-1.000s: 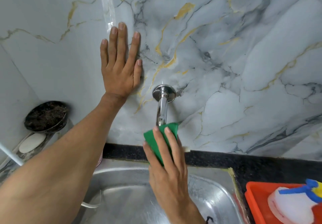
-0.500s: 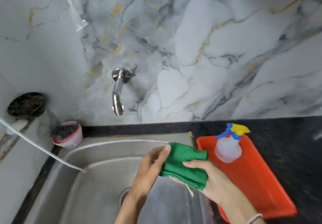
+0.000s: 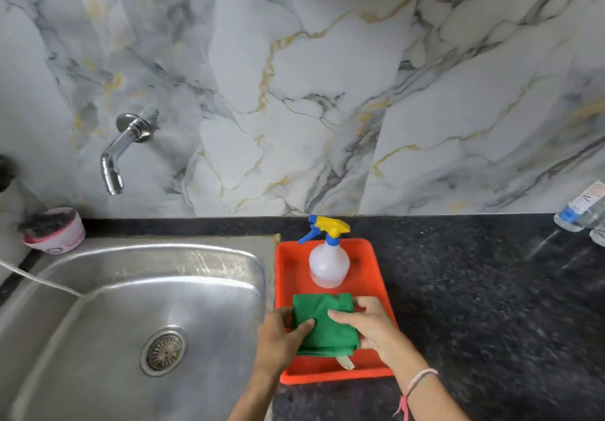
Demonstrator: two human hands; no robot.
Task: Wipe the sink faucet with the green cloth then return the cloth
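The folded green cloth (image 3: 322, 324) lies in the near half of the orange tray (image 3: 376, 276), held from both sides. My left hand (image 3: 278, 338) grips its left edge with the thumb on top. My right hand (image 3: 366, 325) holds its right side, fingers over the top. A pale tag sticks out below the cloth. The chrome faucet (image 3: 116, 155) juts from the marble wall at the far left, above the steel sink (image 3: 137, 306), with nothing touching it.
A white spray bottle (image 3: 325, 262) with a yellow and blue trigger stands in the tray's far half. A pink tub (image 3: 54, 234) with a dark scrubber sits at the sink's back left corner. Plastic bottles (image 3: 582, 211) lie at the far right on the black counter (image 3: 491, 289).
My right hand left the faucet with the cloth and my left hand came off the wall. Both hands brought the folded cloth over the sink and down into the orange tray.
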